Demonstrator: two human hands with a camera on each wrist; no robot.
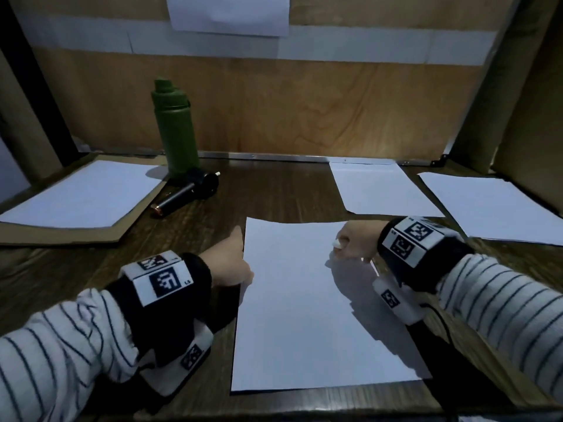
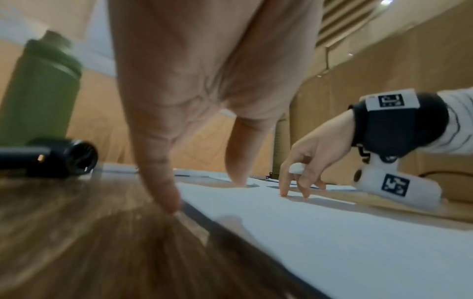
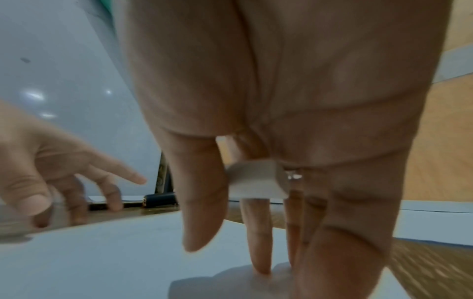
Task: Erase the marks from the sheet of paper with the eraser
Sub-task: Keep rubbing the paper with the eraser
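Eraser (image 1: 337,244) pinched in our right hand (image 1: 355,243); left hand (image 1: 228,263), fingers spread, empty, steadies paper (image 1: 304,315); we rub lightly.

**Item count, desk surface**

Sheets of paper on desk: 4, namely centre (image 1: 310,303), left (image 1: 88,193), two at right (image 1: 380,190) (image 1: 493,205). Sheet on back wall: 1 (image 1: 228,13). Green bottle: 1 (image 1: 175,129). Black cylindrical object: 1 (image 1: 185,193). Eraser: 1 (image 1: 337,244). Hands: 2, left (image 1: 227,263), right (image 1: 356,240).

Dark wood-grain desk (image 1: 274,190) under dim light. Plywood back wall (image 1: 304,111) banded with a pale strip (image 1: 365,50), cardboard panels (image 1: 533,102) flanking.
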